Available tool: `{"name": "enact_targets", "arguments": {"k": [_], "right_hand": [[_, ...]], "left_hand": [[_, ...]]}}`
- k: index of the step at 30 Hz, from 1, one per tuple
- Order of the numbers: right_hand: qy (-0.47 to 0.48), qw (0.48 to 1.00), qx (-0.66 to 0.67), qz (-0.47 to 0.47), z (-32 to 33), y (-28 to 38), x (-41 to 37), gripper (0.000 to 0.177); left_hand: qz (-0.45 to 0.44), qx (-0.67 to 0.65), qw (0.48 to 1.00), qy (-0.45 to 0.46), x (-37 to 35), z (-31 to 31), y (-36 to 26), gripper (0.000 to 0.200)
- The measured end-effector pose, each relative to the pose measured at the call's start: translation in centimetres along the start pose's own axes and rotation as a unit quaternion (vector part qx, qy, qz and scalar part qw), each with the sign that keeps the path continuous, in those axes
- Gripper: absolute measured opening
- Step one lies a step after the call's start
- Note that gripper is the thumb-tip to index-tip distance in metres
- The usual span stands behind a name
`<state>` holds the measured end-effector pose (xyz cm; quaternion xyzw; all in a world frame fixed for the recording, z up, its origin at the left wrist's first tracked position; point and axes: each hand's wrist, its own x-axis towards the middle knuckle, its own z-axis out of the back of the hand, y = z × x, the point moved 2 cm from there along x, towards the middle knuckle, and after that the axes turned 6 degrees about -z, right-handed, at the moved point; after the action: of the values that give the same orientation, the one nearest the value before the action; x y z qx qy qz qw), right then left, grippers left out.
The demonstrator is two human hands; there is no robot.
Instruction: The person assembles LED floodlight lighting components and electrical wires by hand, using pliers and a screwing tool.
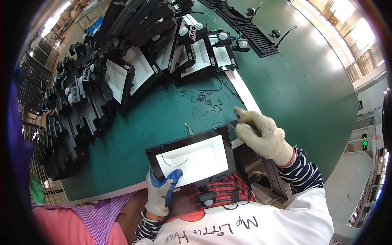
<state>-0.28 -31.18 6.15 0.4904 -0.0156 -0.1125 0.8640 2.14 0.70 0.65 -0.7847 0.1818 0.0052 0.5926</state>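
A black-framed LED floodlight [204, 157] with a white panel lies tilted in front of me, near my lap. My left hand [161, 190], in a white glove with blue-coated fingers, grips its lower left edge, with the thumb over the glass. My right hand [263, 136], in a cream knit glove, is closed around a small dark tool at the floodlight's upper right corner; the tool's kind is mostly hidden. A thin black strip [174, 165] curls over the panel. Coloured wires [188, 130] stick up behind the frame. A sensor [207, 198] hangs at the near side.
Black trimmings [208, 98] lie scattered on the green table [134, 143]. Several floodlights [139, 67] with sensors are piled at the back and left. Further black slatted parts [255, 38] lie across the white strip. Someone in pink and purple [90, 218] is close on my left.
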Motion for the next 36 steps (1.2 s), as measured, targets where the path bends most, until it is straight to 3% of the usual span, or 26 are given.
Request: {"name": "enact_targets", "arguments": {"k": [2,5,9,12,19,20,23,25,27,29,30,31,33,34,35,36], "right_hand": [[-0.005,0.991,-0.029,0.129,0.2,0.4,0.3,0.04],[-0.011,0.986,-0.002,0.164,1.1,1.2,1.0,0.035],[0.033,0.984,-0.121,0.129,0.6,1.5,1.3,0.031],[0.043,0.973,-0.162,0.158,0.0,2.6,1.8,0.03],[0.047,0.936,-0.278,0.211,-4.8,7.8,2.2,0.03],[0.044,0.934,-0.285,0.211,-5.6,8.5,2.1,0.031],[0.025,0.937,-0.266,0.225,-8.6,9.9,2.1,0.037],[0.031,0.936,-0.273,0.218,-10.2,11.0,1.9,0.039],[0.08,0.931,-0.278,0.223,-11.0,11.6,1.7,0.037],[0.142,0.917,-0.269,0.258,-11.2,11.9,1.4,0.034],[0.195,0.897,-0.159,0.364,-10.7,10.8,1.1,0.037],[0.287,0.887,-0.176,0.316,-8.8,12.1,0.2,0.039],[0.225,0.924,-0.031,0.307,-5.5,10.7,-0.1,0.036],[0.107,0.964,0.125,0.207,-4.5,10.5,-0.9,0.034],[-0.018,0.955,0.278,0.101,-3.6,10.2,-1.9,0.032],[-0.092,0.939,0.317,0.098,-2.5,10.5,-1.6,0.029]], "left_hand": [[-0.009,-0.004,1.0,0.004,0.0,-0.2,-0.1,0.073],[-0.004,0.0,1.0,0.006,0.0,-0.2,-0.3,0.071],[0.032,-0.008,0.999,0.019,0.3,-0.4,-0.7,0.064],[0.047,0.083,0.994,0.051,0.9,-0.3,-0.6,0.058],[0.027,0.104,0.992,0.069,1.0,1.0,1.7,0.063],[0.03,0.146,0.988,0.05,0.8,1.3,2.4,0.062],[0.053,0.1,0.99,0.079,1.5,-1.0,-1.3,0.06],[0.004,0.153,0.983,0.098,1.5,-0.6,-1.4,0.052],[-0.051,0.179,0.974,0.128,1.9,0.3,-0.4,0.051],[0.007,0.082,0.99,0.111,1.8,0.5,-0.2,0.052],[0.031,0.021,0.994,0.103,1.6,0.6,-0.1,0.055],[0.056,-0.039,0.993,0.098,1.4,0.7,0.0,0.059],[0.141,-0.13,0.981,0.01,0.4,1.9,-0.6,0.08],[0.053,-0.107,0.993,-0.022,0.0,2.2,-0.9,0.077],[-0.049,-0.006,0.998,-0.028,0.1,2.9,-1.1,0.075],[-0.146,0.1,0.983,-0.054,0.1,3.6,-1.3,0.073]]}}
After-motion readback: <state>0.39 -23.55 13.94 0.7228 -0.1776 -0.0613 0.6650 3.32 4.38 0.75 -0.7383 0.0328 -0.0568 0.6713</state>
